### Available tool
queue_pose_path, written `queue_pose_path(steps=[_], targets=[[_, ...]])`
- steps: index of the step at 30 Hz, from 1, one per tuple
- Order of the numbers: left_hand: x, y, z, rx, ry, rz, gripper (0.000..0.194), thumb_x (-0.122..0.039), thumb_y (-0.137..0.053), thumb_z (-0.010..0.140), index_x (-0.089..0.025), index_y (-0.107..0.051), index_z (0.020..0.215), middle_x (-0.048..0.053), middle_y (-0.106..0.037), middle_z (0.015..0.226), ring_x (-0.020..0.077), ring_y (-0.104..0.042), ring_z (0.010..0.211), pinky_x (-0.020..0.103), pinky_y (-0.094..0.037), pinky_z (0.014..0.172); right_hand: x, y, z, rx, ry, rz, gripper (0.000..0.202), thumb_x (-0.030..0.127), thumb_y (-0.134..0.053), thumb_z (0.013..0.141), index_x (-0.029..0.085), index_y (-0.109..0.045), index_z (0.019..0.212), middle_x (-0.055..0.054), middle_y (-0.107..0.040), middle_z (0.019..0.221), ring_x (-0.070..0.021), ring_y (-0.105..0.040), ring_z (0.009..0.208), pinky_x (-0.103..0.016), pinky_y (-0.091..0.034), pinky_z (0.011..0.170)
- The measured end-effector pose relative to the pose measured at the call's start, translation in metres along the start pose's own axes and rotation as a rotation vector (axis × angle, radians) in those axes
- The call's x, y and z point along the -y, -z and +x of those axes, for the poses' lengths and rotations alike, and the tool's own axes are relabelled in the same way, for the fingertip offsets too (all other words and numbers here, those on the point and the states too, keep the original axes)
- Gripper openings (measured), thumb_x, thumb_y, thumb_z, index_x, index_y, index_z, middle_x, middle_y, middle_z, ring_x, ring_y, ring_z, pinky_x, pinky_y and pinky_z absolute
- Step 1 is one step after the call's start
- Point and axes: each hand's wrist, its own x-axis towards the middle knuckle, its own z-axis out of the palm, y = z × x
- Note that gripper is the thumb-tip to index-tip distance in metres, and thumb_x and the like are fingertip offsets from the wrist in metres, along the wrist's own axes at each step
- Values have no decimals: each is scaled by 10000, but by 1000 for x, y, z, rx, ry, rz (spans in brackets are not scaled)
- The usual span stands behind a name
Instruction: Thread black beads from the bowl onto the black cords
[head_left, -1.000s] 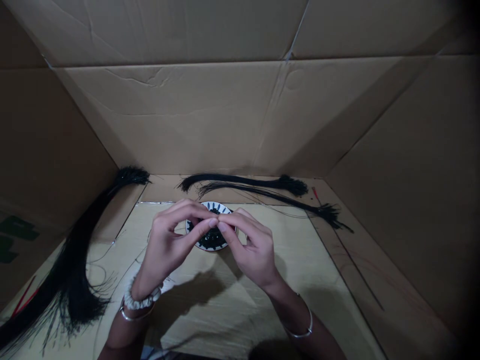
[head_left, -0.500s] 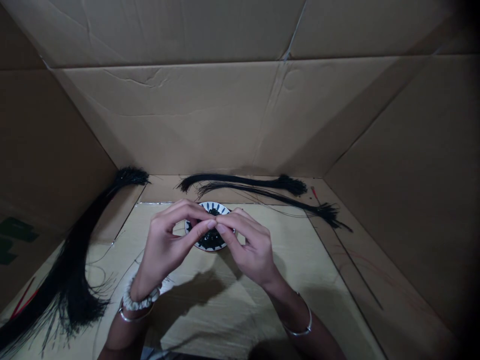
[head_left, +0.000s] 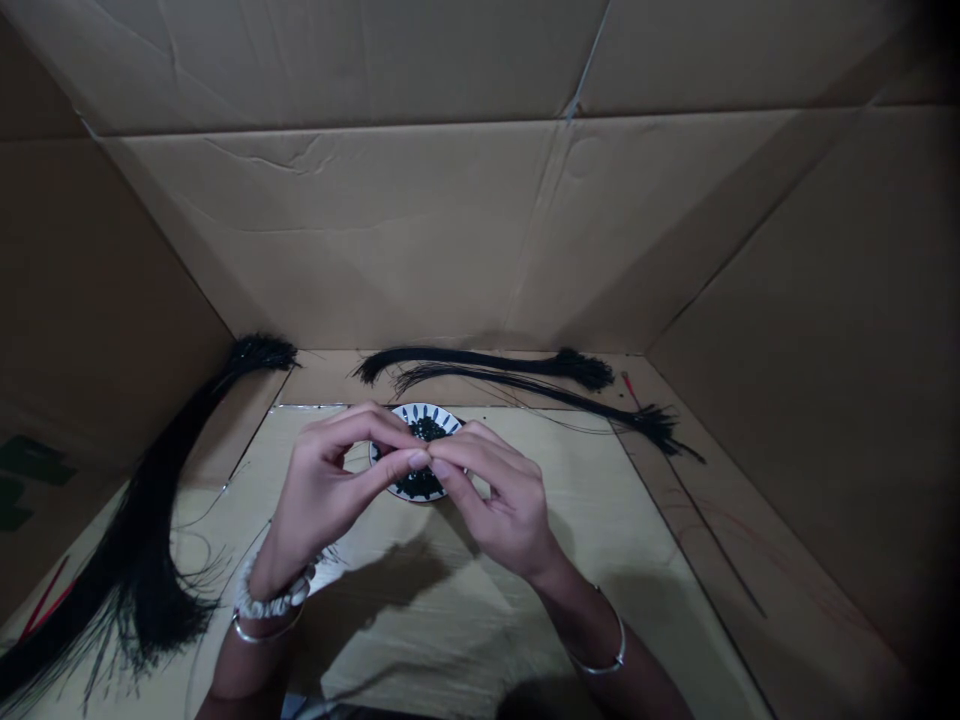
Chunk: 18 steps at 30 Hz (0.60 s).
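Observation:
My left hand (head_left: 337, 475) and my right hand (head_left: 502, 485) meet fingertip to fingertip, both in a pinch. Whatever sits between the fingertips is too small to make out. Behind and below them stands a white dish (head_left: 409, 412) with dark marks round its rim, partly covered by my fingers. Small shiny black pieces (head_left: 426, 486) lie in the dish. A thin dark strand shows by my left wrist, but I cannot tell whether it runs into the fingers.
A large bundle of black strands (head_left: 161, 490) lies along the left side. Two thinner black bundles, one (head_left: 480, 358) behind the other (head_left: 525, 385), rest at the back. Cardboard walls (head_left: 337, 230) enclose the pale board (head_left: 600, 500). A thin dark rod (head_left: 720, 545) lies on the right.
My left hand and wrist have shifted slightly to the left, and the joined fingertips sit a touch lower. Both hands keep their pinch. The dish and the bundles have stayed put.

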Motion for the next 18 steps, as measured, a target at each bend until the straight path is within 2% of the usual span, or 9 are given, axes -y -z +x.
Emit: queue_pose_path(steps=[7,10,13,15,18], targets=[[1,-2,0,-7,-3,6,126,-116,-807,804,-218,-747,846,-18,-733,837,127,-660,820,247,-508,753,-4,0,0,16,13,12,214,59,-616,931,221,-691,1049,-18,-754,920,-139,-632,769,-312,-510,699],[1,-3,0,-4,11,-12,127,-113,-801,809,-217,-741,852,-17,-728,831,132,-651,807,254,-501,745,-4,-1,-1,9,-36,54,200,65,-620,926,224,-688,1025,-7,-732,875,-134,-603,742,-303,-492,675],[2,-2,2,14,22,-39,85,-145,-770,849,-220,-736,870,-16,-717,820,135,-642,815,259,-495,763,-4,-1,-2,-10,-151,114,152,111,-629,928,235,-700,979,6,-703,806,-139,-589,725,-299,-482,661],[2,1,4,12,24,-26,52,-204,-743,886,-232,-744,929,-3,-718,893,142,-644,886,258,-492,811,-3,-2,-2,-22,-267,196,130,148,-625,941,239,-710,975,6,-727,813,-139,-622,736,-303,-499,693],[1,7,4,-17,45,30,135,-319,-669,948,-261,-746,1044,8,-716,1021,142,-633,977,241,-481,864,-3,-2,1,-46,-469,382,109,191,-619,955,237,-717,971,0,-766,841,-134,-682,762,-285,-524,705]])
